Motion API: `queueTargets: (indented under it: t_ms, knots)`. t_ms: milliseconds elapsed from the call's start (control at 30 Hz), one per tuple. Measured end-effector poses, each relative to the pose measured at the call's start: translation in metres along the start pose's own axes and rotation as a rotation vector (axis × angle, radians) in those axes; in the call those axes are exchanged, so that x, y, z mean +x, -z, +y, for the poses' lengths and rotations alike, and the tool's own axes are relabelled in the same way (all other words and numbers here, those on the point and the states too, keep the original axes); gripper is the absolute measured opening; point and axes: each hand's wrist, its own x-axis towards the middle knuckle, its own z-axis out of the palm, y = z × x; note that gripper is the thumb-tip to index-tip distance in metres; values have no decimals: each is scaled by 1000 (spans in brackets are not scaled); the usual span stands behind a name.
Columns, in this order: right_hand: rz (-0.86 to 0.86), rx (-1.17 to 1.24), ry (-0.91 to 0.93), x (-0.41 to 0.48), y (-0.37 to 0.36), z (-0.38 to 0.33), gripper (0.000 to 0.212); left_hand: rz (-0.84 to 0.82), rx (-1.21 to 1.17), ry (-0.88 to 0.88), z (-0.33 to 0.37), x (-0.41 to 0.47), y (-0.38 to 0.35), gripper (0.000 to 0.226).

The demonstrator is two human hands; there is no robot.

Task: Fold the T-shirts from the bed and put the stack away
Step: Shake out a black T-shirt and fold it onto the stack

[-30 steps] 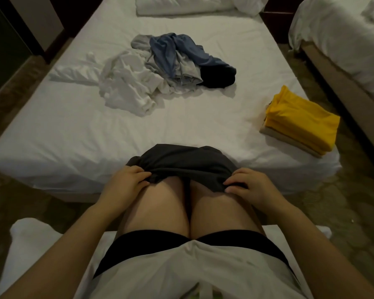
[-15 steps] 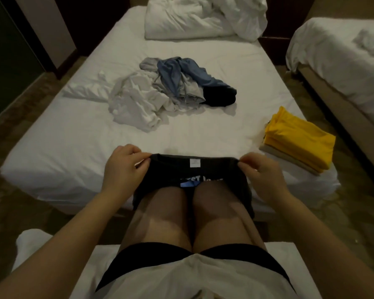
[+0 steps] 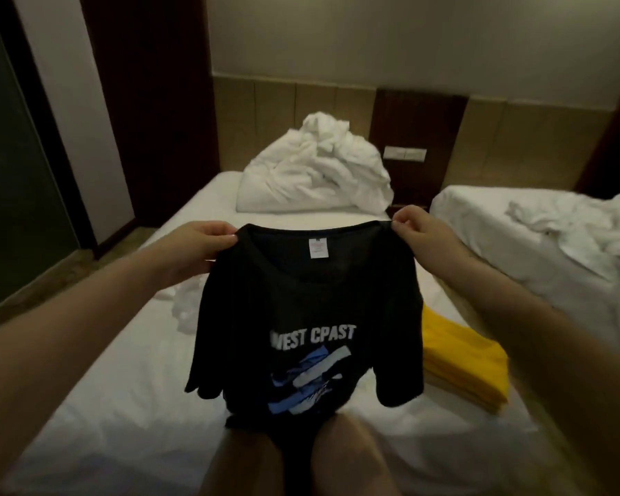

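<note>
A black T-shirt (image 3: 308, 302) with white lettering and a blue-and-white print hangs spread out in front of me, above my knees. My left hand (image 3: 197, 250) pinches its left shoulder and my right hand (image 3: 421, 230) pinches its right shoulder, both raised to about the same height. A folded yellow T-shirt (image 3: 462, 359) lies on top of a small stack at the bed's right edge. A bit of the white crumpled shirt (image 3: 185, 302) shows left of the black one. The other loose shirts are hidden behind it.
The white bed (image 3: 104, 406) stretches ahead, with a heap of white bedding (image 3: 315, 173) at its head. A second bed (image 3: 552, 238) with rumpled sheets stands to the right across a narrow gap. A dark door and wall panels lie to the left.
Both hands lifted the black T-shirt from my knees up to chest height, so it now hangs open by the shoulders. My view tilted upward toward the headboard.
</note>
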Motion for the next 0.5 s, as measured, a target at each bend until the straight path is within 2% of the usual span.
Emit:
queueTargets:
  t_ms: [67, 200, 267, 400, 500]
  knots:
    - [16, 26, 21, 10, 16, -15, 18, 22, 14, -35, 26, 2, 12, 15]
    - [148, 239, 5, 26, 45, -48, 20, 119, -78, -175, 82, 1, 28, 19]
    - [164, 213, 18, 32, 59, -66, 25, 142, 2, -233, 107, -2, 29, 18]
    - [21, -28, 80, 45, 90, -86, 25, 114, 303, -263, 142, -9, 36, 15]
    - [-145, 113, 83, 48, 119, -90, 19, 154, 359, -292, 159, -13, 56, 16]
